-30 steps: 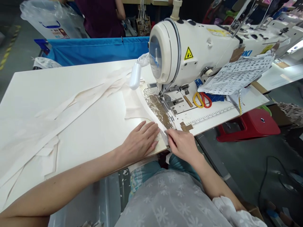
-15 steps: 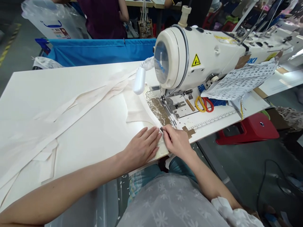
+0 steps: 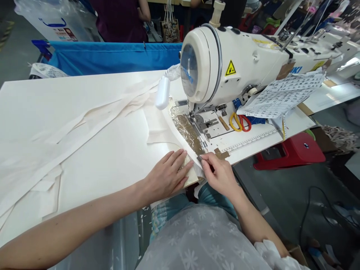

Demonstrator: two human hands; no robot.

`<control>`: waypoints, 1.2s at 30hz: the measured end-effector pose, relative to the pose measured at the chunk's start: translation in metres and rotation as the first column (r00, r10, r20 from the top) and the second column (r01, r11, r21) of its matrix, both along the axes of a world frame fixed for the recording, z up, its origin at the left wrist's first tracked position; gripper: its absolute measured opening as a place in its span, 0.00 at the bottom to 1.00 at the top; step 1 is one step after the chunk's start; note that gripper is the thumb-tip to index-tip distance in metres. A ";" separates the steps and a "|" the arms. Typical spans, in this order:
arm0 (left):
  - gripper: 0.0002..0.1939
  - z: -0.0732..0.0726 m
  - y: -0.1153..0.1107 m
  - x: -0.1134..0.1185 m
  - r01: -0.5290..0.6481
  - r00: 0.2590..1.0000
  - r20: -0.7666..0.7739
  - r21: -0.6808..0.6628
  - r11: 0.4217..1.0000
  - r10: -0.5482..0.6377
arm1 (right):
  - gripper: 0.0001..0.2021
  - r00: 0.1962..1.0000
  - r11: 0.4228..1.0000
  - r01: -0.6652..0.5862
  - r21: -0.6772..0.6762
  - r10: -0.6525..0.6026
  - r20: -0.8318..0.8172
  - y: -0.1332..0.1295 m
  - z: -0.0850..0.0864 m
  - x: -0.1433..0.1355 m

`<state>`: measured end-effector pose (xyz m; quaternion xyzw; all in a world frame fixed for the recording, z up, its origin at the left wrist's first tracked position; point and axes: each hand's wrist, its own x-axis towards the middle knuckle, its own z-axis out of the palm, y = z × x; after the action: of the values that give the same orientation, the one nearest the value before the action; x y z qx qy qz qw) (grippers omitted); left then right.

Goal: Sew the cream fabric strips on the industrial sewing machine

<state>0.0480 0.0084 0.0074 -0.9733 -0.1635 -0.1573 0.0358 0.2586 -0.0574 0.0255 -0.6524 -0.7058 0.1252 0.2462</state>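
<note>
My left hand point(image 3: 168, 171) lies flat on the white table near its front edge, fingers stretched out, beside a white fabric piece point(image 3: 161, 131). Close by, my right hand point(image 3: 221, 174) is closed in a pinch at the fabric's curved edge strip point(image 3: 183, 141). A small dark grey metal piece point(image 3: 199, 158) pokes out from its fingertips; its kind is too small to make out. The sewing machine point(image 3: 233, 67) stands just beyond, and its needle area point(image 3: 192, 112) sits by the strip. The fabric end under my right fingers is partly hidden.
Long white fabric strips point(image 3: 92, 150) trail across the table point(image 3: 120, 168). Yellow-and-red-handled scissors point(image 3: 236, 122), a wooden-handled tool point(image 3: 224, 123) and a patterned sheet point(image 3: 284, 95) lie right. A red stool point(image 3: 298, 152) stands below. Another person point(image 3: 120, 22) works behind the blue cloth point(image 3: 112, 58).
My right hand has slid a little right and toward me along the strip, with the small metal piece. My left hand stays flat, fingers slightly more spread. The view has shifted slightly.
</note>
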 end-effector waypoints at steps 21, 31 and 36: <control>0.17 0.008 -0.001 0.002 -0.025 1.000 0.010 0.063 0.998 0.025 | 0.10 0.964 0.992 -0.104 -0.071 0.118 0.236 -0.028 0.006 0.012; 0.19 -0.001 0.000 0.004 0.052 0.998 0.037 -0.013 0.999 -0.052 | 0.11 0.966 0.994 -0.108 0.010 0.103 0.237 -0.002 -0.005 -0.002; 0.20 -0.003 -0.001 0.001 0.052 0.998 0.020 -0.006 0.999 -0.052 | 0.11 0.985 0.997 -0.063 0.040 0.056 0.162 -0.005 -0.008 -0.001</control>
<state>0.0493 0.0072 0.0040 -0.9756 -0.1392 -0.1674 0.0269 0.2579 -0.0626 0.0175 -0.6332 -0.7452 0.0636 0.1992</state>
